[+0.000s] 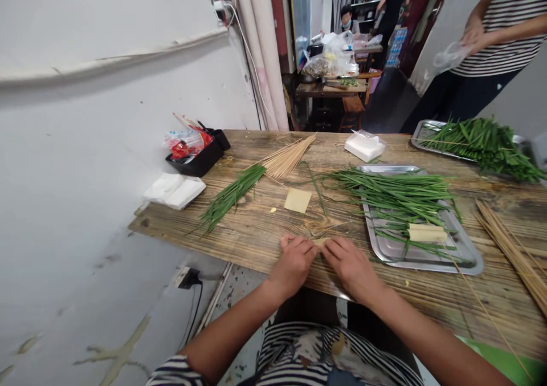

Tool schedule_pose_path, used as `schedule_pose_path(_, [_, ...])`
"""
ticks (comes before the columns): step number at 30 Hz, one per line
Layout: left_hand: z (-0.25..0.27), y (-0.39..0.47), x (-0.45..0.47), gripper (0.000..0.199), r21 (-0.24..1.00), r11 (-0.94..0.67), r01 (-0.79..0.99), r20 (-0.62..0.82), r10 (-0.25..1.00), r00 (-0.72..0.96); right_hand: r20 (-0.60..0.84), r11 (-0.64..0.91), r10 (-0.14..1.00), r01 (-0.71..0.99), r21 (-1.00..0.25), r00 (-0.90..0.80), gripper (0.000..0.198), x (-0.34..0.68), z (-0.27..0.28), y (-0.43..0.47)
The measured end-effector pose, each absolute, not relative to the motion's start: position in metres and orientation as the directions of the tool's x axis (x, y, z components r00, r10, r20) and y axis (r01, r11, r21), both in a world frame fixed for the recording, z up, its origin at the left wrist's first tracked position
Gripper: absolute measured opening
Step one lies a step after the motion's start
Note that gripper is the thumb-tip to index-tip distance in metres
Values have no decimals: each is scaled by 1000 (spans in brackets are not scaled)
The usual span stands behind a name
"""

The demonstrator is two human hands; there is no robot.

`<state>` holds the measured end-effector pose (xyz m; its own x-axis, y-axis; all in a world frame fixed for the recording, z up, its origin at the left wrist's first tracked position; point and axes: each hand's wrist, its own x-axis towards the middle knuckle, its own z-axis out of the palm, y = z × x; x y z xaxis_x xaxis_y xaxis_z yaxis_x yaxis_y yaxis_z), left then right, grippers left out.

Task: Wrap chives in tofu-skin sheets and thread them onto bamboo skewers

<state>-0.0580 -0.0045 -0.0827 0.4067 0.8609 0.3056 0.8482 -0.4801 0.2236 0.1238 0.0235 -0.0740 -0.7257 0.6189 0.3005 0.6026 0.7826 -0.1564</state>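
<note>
Near the table's front edge, my left hand [294,263] and my right hand [347,262] sit side by side with fingers curled down. Between them shows a strip of tan sheet, like tofu skin [319,242], pinched under both sets of fingertips; most of it is hidden. Just beyond lies a flat square tan sheet [298,200]. To the right, a metal tray [464,265] carries long green chives [401,189] and a rolled tan sheet [427,233] on a thin skewer with chives poking out. A bunch of chives [235,195] lies to the left.
Bamboo skewers [288,159] fan out behind the square sheet, with more skewers [513,252] at far right. A black box [199,161], napkins [175,191], a white tissue pack [364,145] and a second tray of cut greens [478,141] stand around. A person in stripes [508,38] stands behind.
</note>
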Motion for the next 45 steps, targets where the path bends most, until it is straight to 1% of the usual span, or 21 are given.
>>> schedule_pose_path(4, [-80,-3,-58,18,198,-451,870,294,874,386,283,778,619,620,-99,-732,20,121,-81,25])
schedule_pose_path(7, [-83,-4,-57,17,169,-435,884,311,875,371,252,786,613,610,-102,-748,17,118,-78,31])
schedule_pose_path(9, [-87,-6,-57,18,164,-426,890,353,868,350,220,782,622,612,-124,-751,15,117,-73,34])
schedule_pose_path(12, [-92,-10,-56,20,157,-423,892,466,828,311,167,766,643,628,-138,-748,14,115,-66,39])
schedule_pose_path(15, [-93,-13,-56,25,120,-490,864,528,768,362,122,760,649,636,-135,-751,17,114,-63,47])
schedule_pose_path(18, [-93,-9,-58,27,115,-547,829,510,749,423,107,778,626,609,-152,-772,20,115,-65,56])
schedule_pose_path(21, [-94,-1,-60,26,145,-569,810,501,748,436,138,800,597,574,-173,-790,21,117,-69,59])
schedule_pose_path(26, [-89,8,-60,25,211,-578,788,498,757,422,288,773,624,627,-95,-726,21,115,-73,42])
schedule_pose_path(28, [-88,8,-60,27,218,-590,778,505,750,427,320,765,626,640,-74,-711,23,112,-75,35])
schedule_pose_path(30, [-90,8,-62,27,213,-605,767,508,739,442,311,756,638,649,-80,-705,25,110,-77,34])
schedule_pose_path(32, [-95,9,-64,26,180,-624,761,515,718,468,282,748,654,655,-102,-703,24,108,-78,38])
schedule_pose_path(35, [-103,11,-67,26,136,-628,766,529,700,480,232,771,635,624,-125,-737,23,109,-76,48])
schedule_pose_path(38, [-104,14,-67,25,151,-603,783,504,729,464,189,800,599,589,-113,-778,25,109,-71,55])
schedule_pose_path(41, [-98,17,-65,25,183,-587,788,465,758,457,161,793,608,601,-99,-777,28,107,-67,58])
schedule_pose_path(43, [-94,17,-64,26,193,-585,788,449,767,459,179,786,618,610,-106,-765,26,111,-62,54])
schedule_pose_path(45, [-92,16,-63,26,192,-582,790,453,767,455,228,778,625,618,-114,-746,23,124,-56,46])
